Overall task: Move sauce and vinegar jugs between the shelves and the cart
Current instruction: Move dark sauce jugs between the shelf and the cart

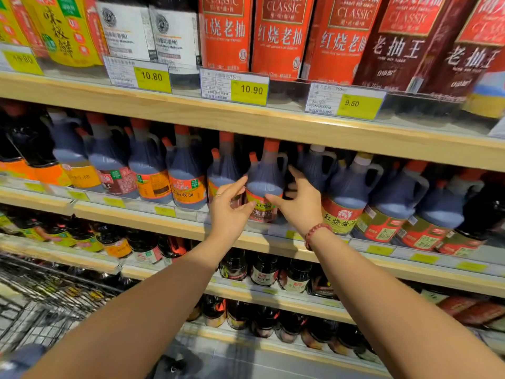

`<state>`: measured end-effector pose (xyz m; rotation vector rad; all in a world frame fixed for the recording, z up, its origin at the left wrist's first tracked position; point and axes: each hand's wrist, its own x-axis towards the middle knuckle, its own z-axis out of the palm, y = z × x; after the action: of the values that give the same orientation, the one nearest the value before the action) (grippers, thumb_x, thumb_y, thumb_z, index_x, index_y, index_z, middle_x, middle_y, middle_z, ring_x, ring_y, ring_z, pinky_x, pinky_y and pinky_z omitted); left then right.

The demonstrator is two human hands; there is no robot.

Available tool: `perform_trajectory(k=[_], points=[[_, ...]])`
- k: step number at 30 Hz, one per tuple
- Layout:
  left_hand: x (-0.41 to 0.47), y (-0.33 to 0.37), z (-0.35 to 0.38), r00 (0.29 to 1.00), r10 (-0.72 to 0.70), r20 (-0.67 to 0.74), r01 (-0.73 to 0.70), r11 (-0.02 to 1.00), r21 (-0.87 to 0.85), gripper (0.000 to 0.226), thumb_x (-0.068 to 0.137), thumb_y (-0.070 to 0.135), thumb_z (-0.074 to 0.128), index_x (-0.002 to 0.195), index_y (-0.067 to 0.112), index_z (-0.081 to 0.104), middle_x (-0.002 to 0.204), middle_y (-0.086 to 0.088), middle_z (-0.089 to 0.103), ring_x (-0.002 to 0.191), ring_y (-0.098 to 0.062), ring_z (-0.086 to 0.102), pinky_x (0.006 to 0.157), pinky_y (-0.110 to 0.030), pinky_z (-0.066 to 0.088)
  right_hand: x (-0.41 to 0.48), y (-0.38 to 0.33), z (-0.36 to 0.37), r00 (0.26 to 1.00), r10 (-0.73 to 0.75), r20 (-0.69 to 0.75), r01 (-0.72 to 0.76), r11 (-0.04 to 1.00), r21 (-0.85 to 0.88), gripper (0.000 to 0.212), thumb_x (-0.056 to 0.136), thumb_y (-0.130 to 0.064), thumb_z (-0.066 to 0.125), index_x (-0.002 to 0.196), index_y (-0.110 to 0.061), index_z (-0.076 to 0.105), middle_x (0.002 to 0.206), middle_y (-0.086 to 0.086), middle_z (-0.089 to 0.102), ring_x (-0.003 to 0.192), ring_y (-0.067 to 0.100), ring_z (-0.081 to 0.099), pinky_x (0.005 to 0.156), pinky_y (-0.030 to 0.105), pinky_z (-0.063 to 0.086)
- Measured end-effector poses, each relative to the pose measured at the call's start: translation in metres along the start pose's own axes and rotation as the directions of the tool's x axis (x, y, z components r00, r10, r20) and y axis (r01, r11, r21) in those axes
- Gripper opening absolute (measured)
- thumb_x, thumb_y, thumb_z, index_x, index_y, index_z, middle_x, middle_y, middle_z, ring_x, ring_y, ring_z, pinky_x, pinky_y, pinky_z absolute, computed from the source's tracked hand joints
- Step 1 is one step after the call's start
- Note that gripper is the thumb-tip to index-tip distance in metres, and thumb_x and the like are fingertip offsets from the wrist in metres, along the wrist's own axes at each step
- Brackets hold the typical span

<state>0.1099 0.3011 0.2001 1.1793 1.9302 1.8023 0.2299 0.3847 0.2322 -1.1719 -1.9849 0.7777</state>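
A dark sauce jug (264, 184) with an orange cap and a yellow-and-red label stands on the middle shelf (273, 243), among a row of similar jugs. My left hand (228, 212) is at its left side with fingers spread, the fingertips close to or just touching the jug. On the jug's right, my right hand (299, 202) has fingers apart, thumb against the label and fingers reaching behind the body. Neither hand has closed around it. A red bead bracelet circles my right wrist.
The wire cart (41, 302) sits at the lower left. The shelf above carries tall red and maroon sauce cartons (281, 34) behind price tags (250, 90). Lower shelves hold small dark bottles (263, 269). More handled jugs (393, 198) crowd both sides.
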Motion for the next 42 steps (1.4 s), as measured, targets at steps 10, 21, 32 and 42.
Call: perform_trajectory(k=[10,21,32,42], points=[[0.000,0.004,-0.001,0.996,0.039,0.084,-0.053,0.985,0.162,0.057,0.078,-0.004,0.067,0.127,0.022,0.058,0.102,0.000,0.051,0.098,-0.011,0.052,0.090,-0.011,0.038,-0.027,0.009,0.010,0.995,-0.073,0.061,0.066,0.991,0.115,0.056,0.082,-0.004,0.065,0.132,-0.025,0.050,0.103,0.011,0.058,0.082,0.014,0.056,0.082,0.026,0.048],[0.009,0.001,0.011,0.997,0.043,0.066,-0.052,0.990,0.135,0.052,0.078,-0.016,0.059,0.126,0.004,0.056,0.110,-0.006,0.047,0.104,-0.014,0.047,0.073,0.006,0.036,-0.017,0.011,0.020,0.997,-0.066,0.032,0.063,0.994,0.084,0.057,0.083,0.000,0.061,0.135,-0.022,0.047,0.106,0.010,0.053,0.088,0.013,0.056,0.083,0.019,0.043],[0.019,-0.019,0.027,0.995,0.040,0.094,-0.054,0.987,0.149,0.055,0.077,-0.012,0.060,0.129,0.005,0.054,0.116,-0.006,0.054,0.115,-0.020,0.053,0.091,-0.007,0.038,0.007,0.017,0.033,0.997,-0.078,0.011,0.077,0.994,0.072,0.061,0.083,0.007,0.050,0.138,-0.020,0.044,0.115,0.017,0.057,0.096,0.025,0.063,0.093,0.036,0.050],[0.033,-0.012,0.046,0.995,-0.024,0.094,0.006,0.982,0.191,0.066,0.074,-0.012,0.055,0.135,0.012,0.049,0.127,-0.015,0.052,0.122,-0.026,0.051,0.105,-0.027,0.038,0.019,0.012,0.036,0.995,-0.099,0.005,0.099,0.981,-0.167,0.075,0.077,0.001,0.055,0.146,-0.019,0.031,0.125,0.020,0.056,0.114,0.035,0.055,0.091,0.035,0.045]])
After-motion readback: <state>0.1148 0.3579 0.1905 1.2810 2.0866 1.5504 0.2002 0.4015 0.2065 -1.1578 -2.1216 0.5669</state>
